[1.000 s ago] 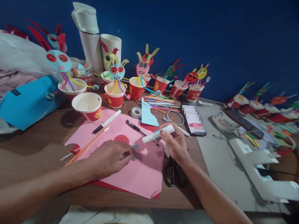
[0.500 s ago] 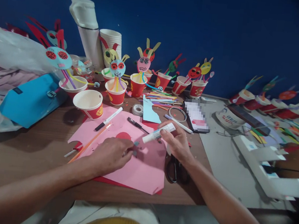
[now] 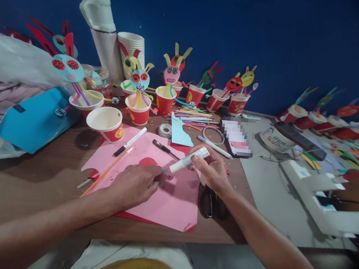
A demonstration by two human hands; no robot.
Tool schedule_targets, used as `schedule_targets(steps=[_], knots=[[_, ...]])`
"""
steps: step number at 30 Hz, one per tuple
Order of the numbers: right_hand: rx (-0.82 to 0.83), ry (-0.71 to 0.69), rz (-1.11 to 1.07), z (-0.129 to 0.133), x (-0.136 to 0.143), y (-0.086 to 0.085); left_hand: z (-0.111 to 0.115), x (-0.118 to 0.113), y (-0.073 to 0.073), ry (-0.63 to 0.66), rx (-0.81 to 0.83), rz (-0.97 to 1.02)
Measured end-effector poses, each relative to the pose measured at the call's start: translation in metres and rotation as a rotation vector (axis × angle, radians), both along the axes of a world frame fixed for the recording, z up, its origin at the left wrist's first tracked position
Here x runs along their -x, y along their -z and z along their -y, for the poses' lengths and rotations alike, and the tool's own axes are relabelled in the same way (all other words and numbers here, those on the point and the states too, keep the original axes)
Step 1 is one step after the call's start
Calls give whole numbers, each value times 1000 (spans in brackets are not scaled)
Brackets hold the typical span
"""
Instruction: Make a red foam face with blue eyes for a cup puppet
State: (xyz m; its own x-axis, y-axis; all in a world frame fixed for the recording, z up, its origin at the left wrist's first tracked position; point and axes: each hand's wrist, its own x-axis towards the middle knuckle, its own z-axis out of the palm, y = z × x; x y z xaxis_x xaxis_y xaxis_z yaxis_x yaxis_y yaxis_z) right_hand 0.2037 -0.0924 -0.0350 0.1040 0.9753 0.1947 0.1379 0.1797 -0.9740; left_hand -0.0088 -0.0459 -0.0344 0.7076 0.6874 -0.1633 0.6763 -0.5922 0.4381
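Note:
My right hand [image 3: 212,169] is closed round a white glue stick [image 3: 189,160], tilted with its narrow end pointing down to the left. That end hovers just off the fingertips of my left hand [image 3: 136,183]. My left fingers are pinched together on a small blue paper piece [image 3: 164,172], mostly hidden and blurred. Beneath both hands lies a pink paper sheet [image 3: 169,209] over red paper. A red paper circle [image 3: 148,161] pokes out behind my left hand. Black-handled scissors [image 3: 207,202] lie below my right hand, partly covered by it.
A black-capped marker [image 3: 130,142], a black pen [image 3: 162,147] and orange straws [image 3: 106,172] lie on the pink sheet. Behind stand an undecorated paper cup [image 3: 104,123], several cups with paper-faced figures, a tape roll [image 3: 165,130] and a phone [image 3: 236,135]. A blue paper bag [image 3: 34,120] is left.
The glue stick in my right hand has shifted very slightly to the left. My left hand stays almost where it was. The whole view has tilted a little.

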Motion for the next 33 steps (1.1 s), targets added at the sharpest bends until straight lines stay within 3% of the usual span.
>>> schedule_targets(steps=[12,16,21,28,33], knots=[[16,-23,-4,0,0,0,0,0,2,23,46,129],[17,-15,-10,1,1,-2,-1,1,-1,-14,132,234],[-1,13,-25,0,1,-1,-7,1,-6,-180,350,451],[83,4,-95,0,3,3,-17,7,-5,-343,1039,829],[147,-4,-106,2,7,1,-16,6,-11,-382,1061,842]])
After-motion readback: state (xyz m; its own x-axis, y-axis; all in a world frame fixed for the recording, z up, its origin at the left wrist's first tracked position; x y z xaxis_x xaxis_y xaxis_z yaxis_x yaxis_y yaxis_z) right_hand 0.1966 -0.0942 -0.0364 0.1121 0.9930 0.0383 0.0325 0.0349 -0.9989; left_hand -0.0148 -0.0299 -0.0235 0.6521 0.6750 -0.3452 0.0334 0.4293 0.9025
